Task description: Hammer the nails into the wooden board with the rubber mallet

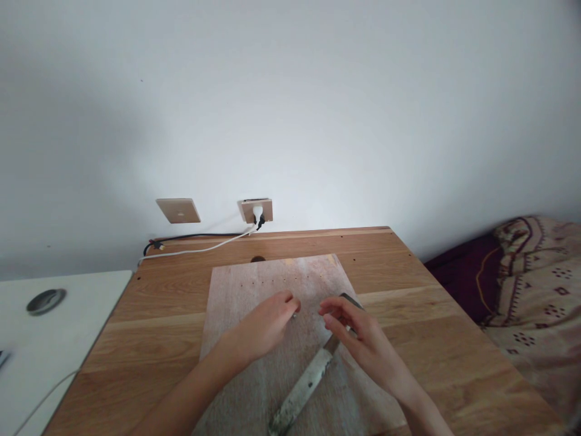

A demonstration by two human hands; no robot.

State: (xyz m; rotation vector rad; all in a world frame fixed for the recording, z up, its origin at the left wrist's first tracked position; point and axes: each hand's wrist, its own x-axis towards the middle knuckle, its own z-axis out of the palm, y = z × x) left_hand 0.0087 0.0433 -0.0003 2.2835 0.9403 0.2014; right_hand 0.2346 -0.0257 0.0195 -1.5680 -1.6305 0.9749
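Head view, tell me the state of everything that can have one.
Left hand: closed, pinching a small object
Right hand: partly open, curled
Hammer: lying on the board, partly hidden
Board: flat on the wooden table
White plug: in the wall socket
White cable: slack

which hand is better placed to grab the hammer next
Right, probably: the right hand looks unloaded and overlaps the far end of the hammer in view, while the left hand is farther off, seemingly pinching something small.

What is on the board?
On the board: a tool and a row of dark specks. The right hand hides part of the tool; what the left hand covers cannot be seen.
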